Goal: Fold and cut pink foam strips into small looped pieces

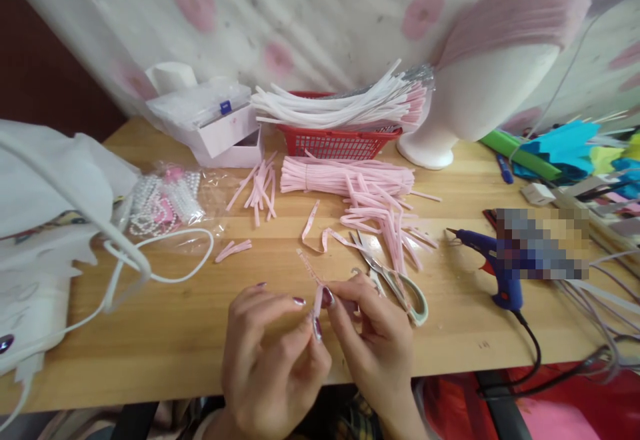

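My left hand [275, 353] pinches the lower end of a short pink pipe cleaner [319, 299] between thumb and finger, close to the table's front edge. At its upper end, my right hand [373, 333] closes thumb and forefinger on the same piece. A thin pink measuring tape [309, 267] runs up to the right fingertips; whether they grip it too, I cannot tell. Scissors [383, 270] with pale handles lie just beyond my right hand, partly under bent pink pipe cleaners [383, 217]. Short cut pieces [233, 249] lie beyond my left hand.
A bundle of pink pipe cleaners [325, 175] lies before a red basket [335, 143] heaped with white ones. A blue glue gun [505, 267] rests at right, its cord hanging over the edge. Bagged beads [167, 203] and a white cable [175, 280] lie left. A white foam head [490, 93] stands behind.
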### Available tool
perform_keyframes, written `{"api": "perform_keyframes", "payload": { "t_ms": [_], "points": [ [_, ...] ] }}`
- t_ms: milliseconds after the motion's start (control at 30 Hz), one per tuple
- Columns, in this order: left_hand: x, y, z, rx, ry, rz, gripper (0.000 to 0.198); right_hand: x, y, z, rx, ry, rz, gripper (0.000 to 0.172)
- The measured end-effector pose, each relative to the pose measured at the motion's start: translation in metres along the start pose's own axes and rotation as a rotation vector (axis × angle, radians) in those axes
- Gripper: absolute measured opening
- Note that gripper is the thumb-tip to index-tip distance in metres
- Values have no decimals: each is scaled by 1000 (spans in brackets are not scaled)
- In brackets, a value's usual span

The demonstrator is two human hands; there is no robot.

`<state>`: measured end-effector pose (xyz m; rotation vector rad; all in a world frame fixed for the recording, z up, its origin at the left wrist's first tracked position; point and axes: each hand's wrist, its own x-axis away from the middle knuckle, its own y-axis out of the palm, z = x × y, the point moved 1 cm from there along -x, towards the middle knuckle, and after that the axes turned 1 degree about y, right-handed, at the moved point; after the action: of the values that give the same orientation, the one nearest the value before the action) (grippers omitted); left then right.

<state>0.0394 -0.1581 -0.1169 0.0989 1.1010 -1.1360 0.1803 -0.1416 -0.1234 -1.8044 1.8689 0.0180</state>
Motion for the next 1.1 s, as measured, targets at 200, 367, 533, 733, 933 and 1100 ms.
{"api": "perform_keyframes", "payload": {
  "t_ms": [200,367,533,733,933,1100],
  "points": [
    [13,15,5,227,-285,45,20,3,4,0,153,-186,121,29],
    [7,13,-14,702,-847,-117,23,0,1,0,181,-201,107,27],
    [-5,6,-31,952,-951,-438,40,-1,3,0,198,-203,106,26],
    [-4,10,-25,1093,-1149,-425,30,0,6,-2,198,-202,117,23],
    [-6,10,-15,1044,-1094,-388,22,3,6,0,179,-131,152,18],
    [-4,10,-13,833,-956,-422,24,8,6,5,163,-32,162,14]
  ]
}}
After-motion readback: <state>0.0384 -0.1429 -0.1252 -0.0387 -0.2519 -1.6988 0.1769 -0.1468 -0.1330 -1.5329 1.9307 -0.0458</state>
